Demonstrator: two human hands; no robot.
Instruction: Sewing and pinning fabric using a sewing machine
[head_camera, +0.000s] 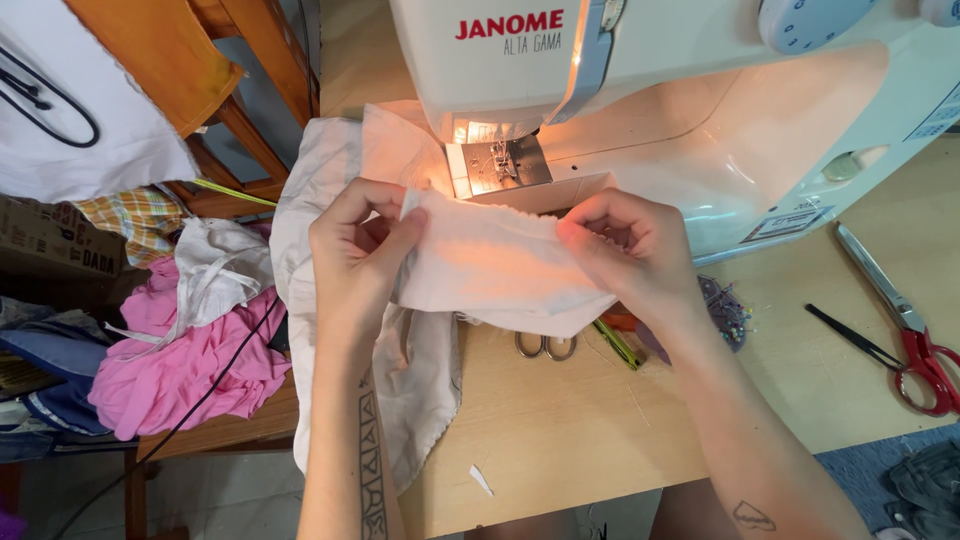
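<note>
Both my hands hold a piece of white fabric (495, 265) stretched between them, just in front of a white sewing machine (700, 120). My left hand (355, 255) pinches the fabric's left edge between thumb and fingers. Its right edge is gripped by my right hand (625, 250). The cloth hangs down to the left over the wooden table (570, 420). The machine's lit needle plate (500, 165) lies right behind the fabric.
Red-handled scissors (915, 345) lie at the table's right. Small metal scissors (545, 347) and a pin cushion (725, 312) sit partly hidden under my right hand. A pile of pink and white cloth (190, 340) lies left on a bench beside a wooden chair (200, 60).
</note>
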